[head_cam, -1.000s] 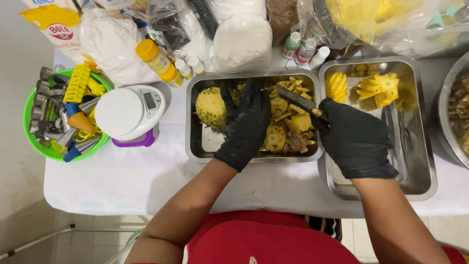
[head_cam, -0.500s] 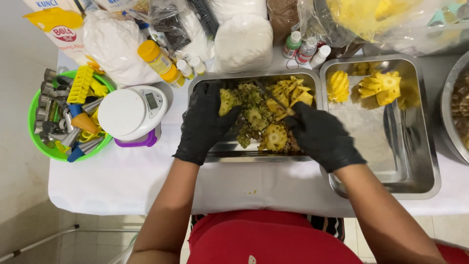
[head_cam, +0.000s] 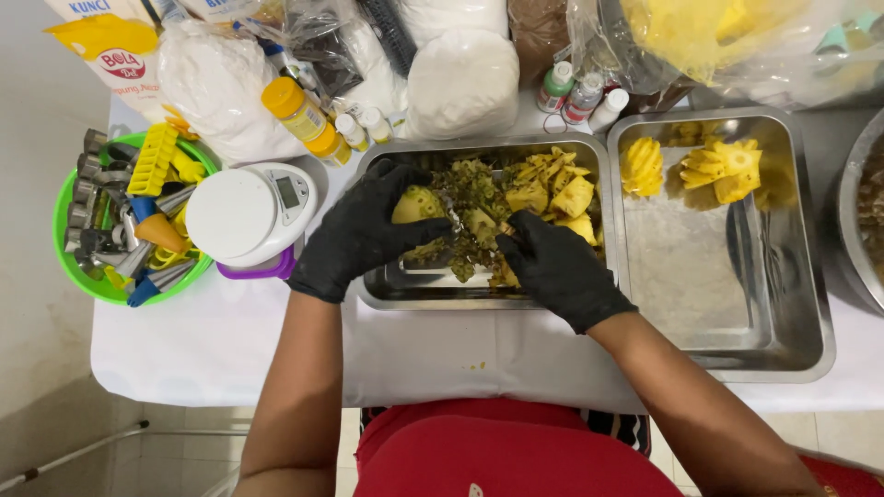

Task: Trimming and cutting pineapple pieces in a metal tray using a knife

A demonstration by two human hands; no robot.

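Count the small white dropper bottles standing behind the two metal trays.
5, possibly more hidden by bags. Two yellow-capped bottles stand behind the left tray's far-left corner; a green-capped, a red-capped and a white-capped one stand where the trays meet.

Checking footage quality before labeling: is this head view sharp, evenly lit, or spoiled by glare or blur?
Head view: soft, even light, faint shadows; mild glare on the right steel tray and the plastic bags; the gloved left hand and right hand read fairly sharp, though black gloves hide detail; edges bend slightly.

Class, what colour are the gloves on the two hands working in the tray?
Black, on both the left hand and right hand; seen in the head view.
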